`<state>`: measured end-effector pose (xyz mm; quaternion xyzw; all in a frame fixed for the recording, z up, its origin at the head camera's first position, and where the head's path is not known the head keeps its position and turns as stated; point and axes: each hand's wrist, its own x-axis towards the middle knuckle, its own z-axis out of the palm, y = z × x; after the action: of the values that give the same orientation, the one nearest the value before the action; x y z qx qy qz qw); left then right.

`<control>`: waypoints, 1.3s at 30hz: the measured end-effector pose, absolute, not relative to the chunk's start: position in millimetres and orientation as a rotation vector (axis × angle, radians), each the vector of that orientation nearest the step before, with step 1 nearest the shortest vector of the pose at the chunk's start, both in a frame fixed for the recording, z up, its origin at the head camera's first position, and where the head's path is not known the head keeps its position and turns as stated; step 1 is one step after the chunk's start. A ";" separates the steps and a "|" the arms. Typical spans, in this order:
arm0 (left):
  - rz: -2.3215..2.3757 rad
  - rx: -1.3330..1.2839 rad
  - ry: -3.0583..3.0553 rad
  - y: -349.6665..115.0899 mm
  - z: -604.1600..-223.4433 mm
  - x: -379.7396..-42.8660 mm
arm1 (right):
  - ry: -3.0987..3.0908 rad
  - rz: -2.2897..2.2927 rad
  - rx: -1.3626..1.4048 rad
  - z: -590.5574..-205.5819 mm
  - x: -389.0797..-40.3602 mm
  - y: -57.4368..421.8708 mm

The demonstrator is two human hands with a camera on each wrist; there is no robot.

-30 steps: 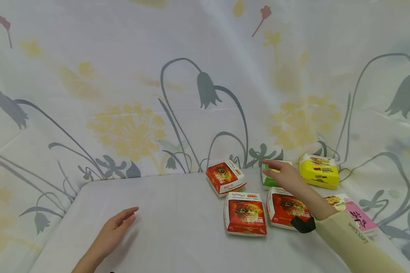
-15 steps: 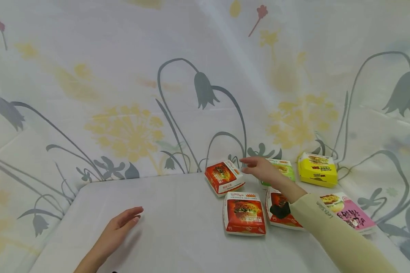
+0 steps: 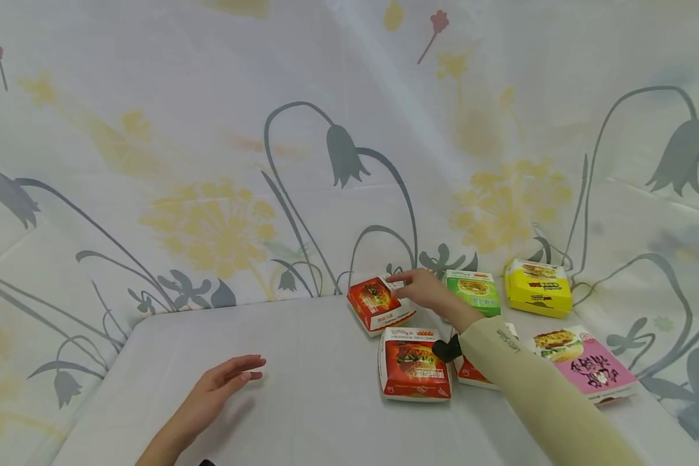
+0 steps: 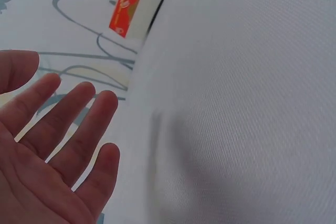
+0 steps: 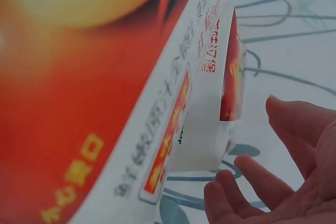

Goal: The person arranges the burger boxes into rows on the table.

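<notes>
My right hand (image 3: 425, 290) hovers at the right side of the rear red burger box (image 3: 378, 301), its fingers partly over the lid in the head view. In the right wrist view, the fingers of that hand (image 5: 273, 166) are loosely spread beside the rear box (image 5: 210, 87), gripping nothing; contact cannot be told. A second red burger box (image 3: 415, 362) lies just in front. My left hand (image 3: 212, 391) is held over the white table at the left, fingers relaxed and holding nothing. The left wrist view shows its open palm (image 4: 47, 166).
A green burger box (image 3: 472, 291) and a yellow box (image 3: 538, 288) stand at the back right. One more red box (image 3: 472, 372) is partly hidden by my right sleeve. The pink box (image 3: 594, 369) lies far right. A flower-print cloth (image 3: 221, 129) rises behind the table (image 3: 303, 401).
My right hand has moved left, from over the green box to the rear red box. My left hand has drifted slightly right. The boxes have stayed in place.
</notes>
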<state>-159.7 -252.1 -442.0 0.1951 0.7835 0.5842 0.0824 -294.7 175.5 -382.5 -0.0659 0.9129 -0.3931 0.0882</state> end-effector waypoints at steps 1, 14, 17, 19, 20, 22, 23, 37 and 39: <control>1.742 0.574 2.335 -251.2 -441.9 -160.2 | 2.717 -1.166 -0.201 -382.8 -295.2 174.3; 1.812 0.481 2.409 -232.7 -444.3 -174.3 | 2.732 -1.012 -0.225 -381.4 -300.4 155.0; 1.835 0.470 2.417 -230.4 -444.9 -177.0 | 2.753 -0.959 -0.242 -382.1 -302.4 150.2; 1.840 0.462 2.416 -229.0 -445.5 -178.2 | 2.767 -0.921 -0.259 -383.3 -304.0 146.9; 1.841 0.458 2.414 -228.3 -445.8 -178.8 | 2.771 -0.906 -0.265 -383.8 -304.4 145.4; 1.834 0.451 2.411 -227.0 -446.6 -179.8 | 2.762 -0.912 -0.269 -384.6 -304.9 142.2; 1.828 0.447 2.412 -226.3 -446.8 -180.1 | 2.760 -0.914 -0.269 -384.8 -305.1 140.7; 1.784 0.375 2.430 -217.8 -449.0 -191.2 | 2.733 -0.921 -0.316 -387.8 -298.8 109.5; 1.787 0.369 2.430 -216.6 -448.4 -193.1 | 2.743 -0.889 -0.331 -388.6 -298.5 104.5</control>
<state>-193.1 -216.6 -448.4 0.1212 0.7986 0.5873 0.0511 -298.5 104.5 -388.6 -0.1132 0.9383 -0.3041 0.1194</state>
